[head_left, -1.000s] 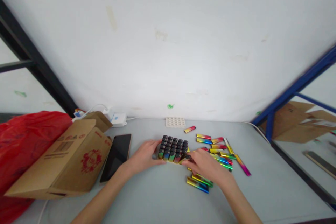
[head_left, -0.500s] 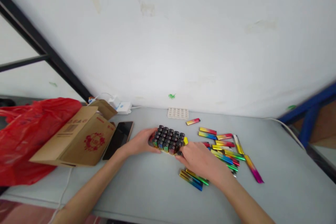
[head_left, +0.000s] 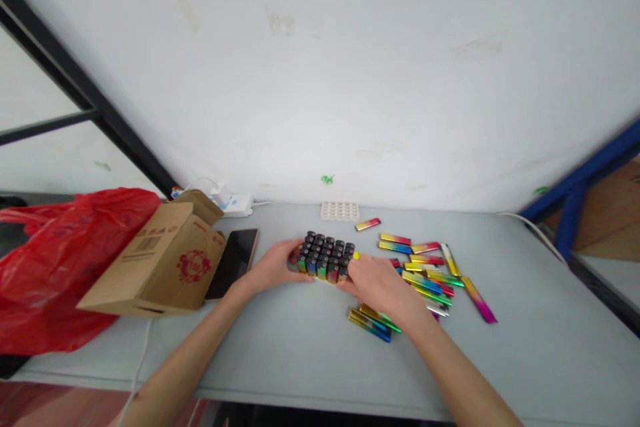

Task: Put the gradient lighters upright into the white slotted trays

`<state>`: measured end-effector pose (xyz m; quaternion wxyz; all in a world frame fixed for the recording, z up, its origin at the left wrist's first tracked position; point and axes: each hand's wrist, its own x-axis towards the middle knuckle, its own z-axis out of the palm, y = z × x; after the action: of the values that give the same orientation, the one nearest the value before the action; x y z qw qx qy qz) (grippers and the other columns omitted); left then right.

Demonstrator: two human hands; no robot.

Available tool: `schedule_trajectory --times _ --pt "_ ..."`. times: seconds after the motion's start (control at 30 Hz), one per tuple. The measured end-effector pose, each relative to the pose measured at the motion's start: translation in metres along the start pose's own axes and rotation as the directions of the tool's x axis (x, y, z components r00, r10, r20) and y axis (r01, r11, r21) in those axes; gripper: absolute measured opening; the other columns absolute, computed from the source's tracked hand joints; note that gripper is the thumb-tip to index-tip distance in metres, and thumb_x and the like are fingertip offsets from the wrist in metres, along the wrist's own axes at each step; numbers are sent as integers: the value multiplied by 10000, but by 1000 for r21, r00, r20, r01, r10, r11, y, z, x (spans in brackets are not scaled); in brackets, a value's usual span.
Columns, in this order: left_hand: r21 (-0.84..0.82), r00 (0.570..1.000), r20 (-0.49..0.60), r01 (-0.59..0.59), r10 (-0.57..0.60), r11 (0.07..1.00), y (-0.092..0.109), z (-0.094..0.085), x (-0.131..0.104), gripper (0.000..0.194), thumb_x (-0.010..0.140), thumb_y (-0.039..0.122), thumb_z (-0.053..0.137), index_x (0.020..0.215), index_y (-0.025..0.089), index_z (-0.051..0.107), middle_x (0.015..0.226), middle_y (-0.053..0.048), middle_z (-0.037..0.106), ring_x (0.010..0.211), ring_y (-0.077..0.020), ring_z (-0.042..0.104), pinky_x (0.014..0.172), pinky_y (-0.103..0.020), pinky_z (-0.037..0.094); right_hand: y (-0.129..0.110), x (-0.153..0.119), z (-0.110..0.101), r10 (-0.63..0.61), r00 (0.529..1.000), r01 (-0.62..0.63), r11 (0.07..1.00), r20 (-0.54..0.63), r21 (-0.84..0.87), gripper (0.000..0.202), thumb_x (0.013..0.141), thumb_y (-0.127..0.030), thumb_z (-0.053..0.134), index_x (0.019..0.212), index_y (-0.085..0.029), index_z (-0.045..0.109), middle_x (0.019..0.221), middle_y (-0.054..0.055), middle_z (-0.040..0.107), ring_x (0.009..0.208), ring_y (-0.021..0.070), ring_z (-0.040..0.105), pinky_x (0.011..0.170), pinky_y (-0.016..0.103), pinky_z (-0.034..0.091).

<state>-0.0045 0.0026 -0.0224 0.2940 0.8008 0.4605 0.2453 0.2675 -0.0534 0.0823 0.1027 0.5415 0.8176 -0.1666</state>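
Since a second ago, the right hand (head_left: 376, 283) has moved in against the near right corner of a block of black-topped sticks (head_left: 324, 255), which stands upright mid-bench. Nearest, a white cord (head_left: 141, 353) runs over the front of the grey bench (head_left: 280, 360), beside the left forearm. Loose gold, green and blue sticks (head_left: 369, 325) lie by the right forearm. The left hand (head_left: 274, 264) is spread wide around the block's left end, thumb in front, holding it. The right hand's fingers are bent; it covers that corner, so whether they grip a stick cannot be told. To the left sit a red plastic bag (head_left: 75, 260), a cardboard box (head_left: 170, 273) and a dark tablet (head_left: 234, 260). To the right, a heap of shiny sticks (head_left: 425, 280) lies partly behind the right hand. Farther back are one lone stick (head_left: 368, 224), a white gridded tray (head_left: 340, 211) and the wall (head_left: 320, 80).
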Motion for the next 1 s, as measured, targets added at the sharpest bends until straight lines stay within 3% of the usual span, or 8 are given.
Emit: schedule_trajectory --times 0.1,0.17,0.3,0.43,0.57,0.67,0.83,1.0 --pt "17 1000 -5 0 1 1000 1 1 1 769 674 662 959 1248 191 758 1107 -87 814 1026 -332 729 925 -399 560 18 -8 11 38 999 -37 994 -3 105 350 1008 -494 770 1051 -152 828 1106 171 817 1034 334 793 838 355 560" --pt "39 1000 10 7 -8 999 4 1 2 748 685 678 940 1217 189 745 1049 -67 797 952 -303 712 852 -366 539 37 -17 15 -49 999 50 964 -12 262 361 1017 -549 740 1042 -197 810 1028 96 820 982 283 772 810 325 537" --pt "102 999 32 20 -23 995 10 1 4 720 664 705 924 1125 199 701 915 -20 728 813 -254 654 718 -323 467 70 -7 15 -71 950 187 910 -304 370 376 1146 -467 499 1110 -209 771 1035 67 801 980 239 735 904 357 550" --pt "162 1000 7 26 -28 987 14 3 3 699 630 698 928 1055 217 652 888 -8 692 815 -258 652 711 -324 449 90 50 15 0 829 164 956 -559 244 315 1089 -199 521 1322 -155 730 1380 163 720 1311 257 654 1186 452 472" --pt "180 999 0 34 -35 983 12 4 3 665 646 680 915 1035 225 625 893 -9 691 822 -258 660 720 -329 462 105 77 26 -22 892 115 977 -451 180 348 1047 -118 550 1333 -119 747 1374 182 730 1314 254 657 1202 445 468" --pt "183 1000 2 28 -28 983 13 4 3 648 657 670 908 1037 230 621 895 -7 699 809 -250 662 712 -326 465 109 60 41 -35 886 105 986 -463 126 365 1094 -140 493 1365 -128 739 1383 163 726 1299 247 649 1194 424 458" --pt "176 1000 1 8 -8 984 19 3 1 590 706 592 898 1074 217 630 979 -58 739 833 -264 680 750 -352 498 101 31 43 2 922 19 999 -388 48 369 1153 -246 444 1162 -153 801 1170 125 779 1135 248 700 1091 383 485" --pt "192 999 -45 12 -4 981 19 4 -4 608 694 605 911 1085 209 664 1090 -110 751 987 -336 709 881 -415 557 90 71 28 -16 894 33 999 -448 32 337 1138 -217 500 1397 -145 704 1386 158 704 1326 258 627 1168 392 452"
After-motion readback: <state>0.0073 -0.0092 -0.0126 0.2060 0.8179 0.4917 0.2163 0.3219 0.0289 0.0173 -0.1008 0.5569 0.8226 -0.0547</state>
